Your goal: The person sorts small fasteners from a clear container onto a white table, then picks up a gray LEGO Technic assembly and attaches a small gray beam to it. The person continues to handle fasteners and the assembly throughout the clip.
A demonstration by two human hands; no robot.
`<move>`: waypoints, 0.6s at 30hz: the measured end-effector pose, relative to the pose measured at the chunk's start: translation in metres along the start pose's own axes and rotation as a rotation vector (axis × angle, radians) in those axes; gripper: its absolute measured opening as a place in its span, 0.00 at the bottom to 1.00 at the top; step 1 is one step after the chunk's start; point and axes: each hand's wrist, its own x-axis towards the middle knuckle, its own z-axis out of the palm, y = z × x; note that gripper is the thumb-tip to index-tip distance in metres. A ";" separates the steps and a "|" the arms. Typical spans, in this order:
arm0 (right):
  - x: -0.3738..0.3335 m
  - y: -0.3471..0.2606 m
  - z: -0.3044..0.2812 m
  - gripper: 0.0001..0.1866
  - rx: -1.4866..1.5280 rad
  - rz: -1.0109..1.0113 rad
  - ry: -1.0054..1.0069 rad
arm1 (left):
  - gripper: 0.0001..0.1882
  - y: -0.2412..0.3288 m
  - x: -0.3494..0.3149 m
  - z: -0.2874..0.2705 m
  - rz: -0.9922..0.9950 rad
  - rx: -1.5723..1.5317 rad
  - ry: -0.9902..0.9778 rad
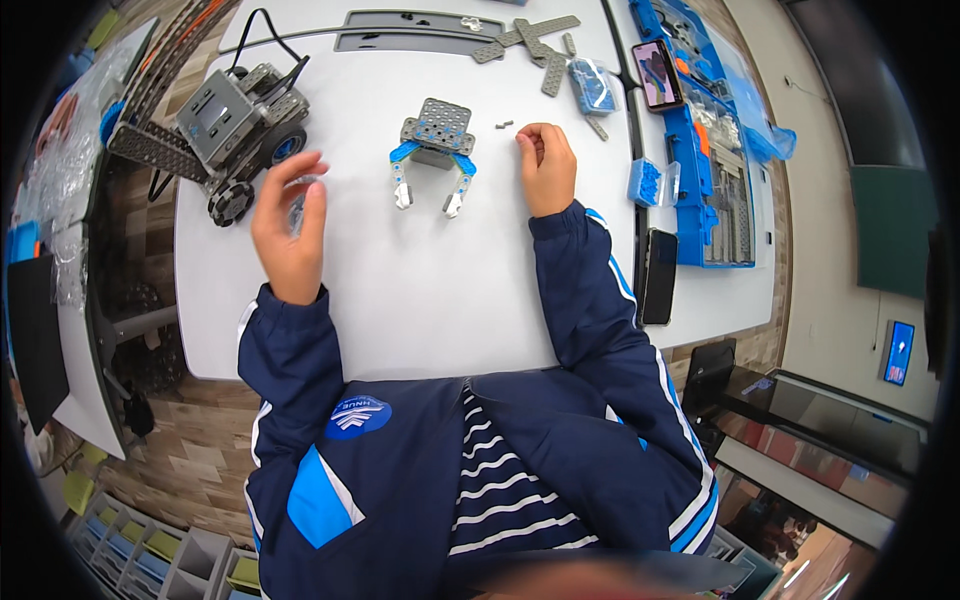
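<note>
Midway between my hands, a robot claw built of grey perforated plates [443, 120] lies on the white table, its two blue-and-grey arms with white tips pointing toward me. My left hand [288, 232] hovers left of the claw, thumb and fingers apart in a C shape. Something small and see-through shows behind its thumb; I cannot make out what it is. To the claw's right, my right hand [549, 172] rests with fingers curled in and thumb against them; whatever they may hold is hidden. Just beyond its fingertips lie a few small grey pins [504, 125].
A wheeled robot with a grey control box [213, 112] stands at the far left. Grey beams [527, 38] and a bag of blue parts [592, 86] lie at the back. On the right are a blue parts case [684, 160], a small blue box [648, 184] and two phones [658, 277].
</note>
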 end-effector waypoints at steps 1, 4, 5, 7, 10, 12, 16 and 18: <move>-0.005 -0.005 -0.002 0.02 0.066 0.084 -0.002 | 0.19 -0.001 0.010 0.009 -0.017 -0.050 -0.070; -0.021 -0.023 -0.013 0.01 0.574 0.354 -0.034 | 0.24 -0.009 0.036 0.049 0.102 -0.041 -0.181; -0.025 -0.028 -0.019 0.03 0.601 0.363 -0.056 | 0.26 -0.012 0.041 0.059 0.029 -0.101 -0.219; -0.034 -0.039 -0.030 0.06 0.631 0.412 -0.121 | 0.29 -0.016 0.044 0.074 -0.066 -0.212 -0.291; -0.038 -0.053 -0.041 0.10 0.645 0.467 -0.166 | 0.29 -0.018 0.036 0.081 -0.258 -0.422 -0.382; -0.036 -0.063 -0.045 0.10 0.672 0.474 -0.174 | 0.28 -0.021 0.032 0.081 -0.257 -0.391 -0.359; -0.016 -0.082 -0.051 0.10 0.718 0.359 -0.220 | 0.24 -0.029 0.031 0.080 -0.226 -0.365 -0.354; -0.003 -0.093 -0.052 0.10 0.710 0.289 -0.259 | 0.23 -0.031 0.029 0.075 -0.240 -0.371 -0.380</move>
